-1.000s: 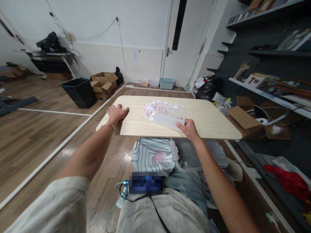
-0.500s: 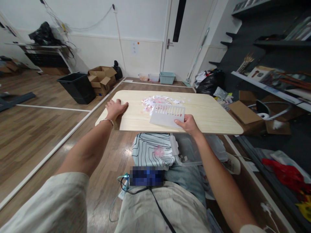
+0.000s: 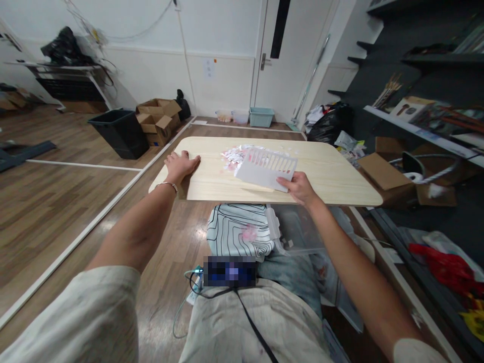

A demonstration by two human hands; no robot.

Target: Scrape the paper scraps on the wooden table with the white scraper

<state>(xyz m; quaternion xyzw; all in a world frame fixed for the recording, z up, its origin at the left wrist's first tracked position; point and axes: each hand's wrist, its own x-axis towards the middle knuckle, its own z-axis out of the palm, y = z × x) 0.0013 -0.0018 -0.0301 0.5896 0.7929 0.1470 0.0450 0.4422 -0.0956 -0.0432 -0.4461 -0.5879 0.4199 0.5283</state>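
My left hand (image 3: 181,165) lies on the left part of a pale wooden tabletop (image 3: 336,171), its fingers spread and holding nothing. At the front right of the middle, my right hand (image 3: 301,187) grips a white slotted plastic panel (image 3: 260,175) by its lower right corner, thumb on the near face. The panel tilts over the board, its row of slots along the upper edge. Behind and left of it lies a loose pile of small white and pinkish paper scraps (image 3: 233,156), partly hidden by the panel.
Below the board's front edge are a patterned light-blue cloth (image 3: 230,232) and a clear plastic bin (image 3: 302,232). A black trash bin (image 3: 121,133) and cardboard boxes (image 3: 161,121) stand left on the floor. An open carton (image 3: 385,169) sits right, by dark shelves.
My right hand has moved a little to the right and up, taking the panel with it; the panel is now more slanted. My left hand stays in place on the board.
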